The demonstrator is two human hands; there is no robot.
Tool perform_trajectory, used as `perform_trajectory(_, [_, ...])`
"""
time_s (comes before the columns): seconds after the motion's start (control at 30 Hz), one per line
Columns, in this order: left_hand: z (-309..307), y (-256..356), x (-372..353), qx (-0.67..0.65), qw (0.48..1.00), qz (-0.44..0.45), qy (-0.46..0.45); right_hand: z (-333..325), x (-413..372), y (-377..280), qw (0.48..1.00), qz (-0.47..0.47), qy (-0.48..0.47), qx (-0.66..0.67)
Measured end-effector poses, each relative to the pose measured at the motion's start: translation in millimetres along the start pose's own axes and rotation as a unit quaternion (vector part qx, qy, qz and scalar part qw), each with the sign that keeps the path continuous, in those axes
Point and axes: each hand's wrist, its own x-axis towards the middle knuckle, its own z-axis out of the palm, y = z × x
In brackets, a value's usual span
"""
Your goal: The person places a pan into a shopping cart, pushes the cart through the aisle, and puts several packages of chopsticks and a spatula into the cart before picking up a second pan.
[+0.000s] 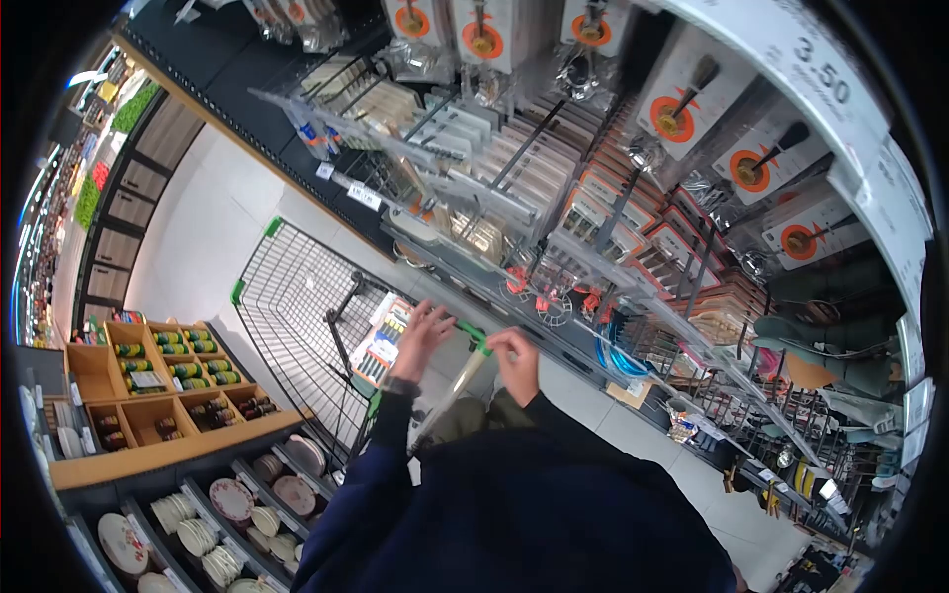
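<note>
Store aisle (697, 476), hanging stock (539, 148) at 1 o'clock: cart (297, 321) at 9, handle (461, 381) at 6, your left hand (420, 343) at 8, fingers spread apart, your right hand (517, 362) at 5 by the handle, can't tell if clamped, so make any grip even.

Right of the shopping cart (287, 287): product rack (213, 74). Left: compartmented crate (178, 442). At the cart's rear, apparently: a pack (384, 341).
</note>
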Motion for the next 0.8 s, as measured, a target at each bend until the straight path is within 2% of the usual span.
perform_trajectory(0.07, [-28, 9, -41, 0.068, 0.994, 0.029, 0.076, 15, -15, -3, 0.996, -0.032, -0.072, -0.038])
perform_trajectory(0.13, [-68, 7, -76, 0.154, 0.970, 0.070, 0.173, 31, -27, -5, 0.981, -0.064, -0.164, -0.079])
perform_trajectory(0.17, [-94, -1, -91, 0.195, 0.953, 0.095, 0.212, 41, -32, -4, 0.979, -0.058, -0.179, -0.077])
perform_trajectory(0.23, [-137, -15, -121, 0.340, 0.887, 0.141, 0.278, 61, -37, -2, 0.931, -0.158, -0.299, -0.136])
perform_trajectory(0.27, [-154, -24, -136, 0.365, 0.866, 0.141, 0.313, 69, -41, 7, 0.908, -0.139, -0.364, -0.155])
perform_trajectory(0.3, [-180, -37, -151, 0.481, 0.804, 0.140, 0.319, 80, -45, 11, 0.901, -0.137, -0.382, -0.152])
perform_trajectory(0.37, [-199, -57, -182, 0.617, 0.715, 0.115, 0.308, 102, -51, 18, 0.857, -0.232, -0.406, -0.216])
perform_trajectory(0.4, [-202, -68, -191, 0.614, 0.721, 0.100, 0.305, 107, -54, 30, 0.802, -0.242, -0.453, -0.305])
perform_trajectory(0.43, [-200, -75, -198, 0.598, 0.730, -0.012, 0.331, 114, -57, 31, 0.793, -0.244, -0.471, -0.300])
perform_trajectory(0.5, [-184, -59, -201, 0.604, 0.732, -0.087, 0.304, 130, -62, 32, 0.756, -0.260, -0.438, -0.412])
perform_trajectory(0.57, [-178, -52, -199, 0.602, 0.732, -0.068, 0.310, 136, -65, 34, 0.727, -0.267, -0.462, -0.433])
perform_trajectory(0.63, [-178, -49, -202, 0.603, 0.734, -0.096, 0.297, 140, -65, 35, 0.698, -0.271, -0.480, -0.456])
perform_trajectory(0.7, [-193, -67, -196, 0.614, 0.718, -0.082, 0.317, 141, -67, 35, 0.698, -0.268, -0.473, -0.465])
perform_trajectory(0.8, [-192, -70, -199, 0.608, 0.724, -0.063, 0.320, 144, -70, 35, 0.681, -0.271, -0.479, -0.484])
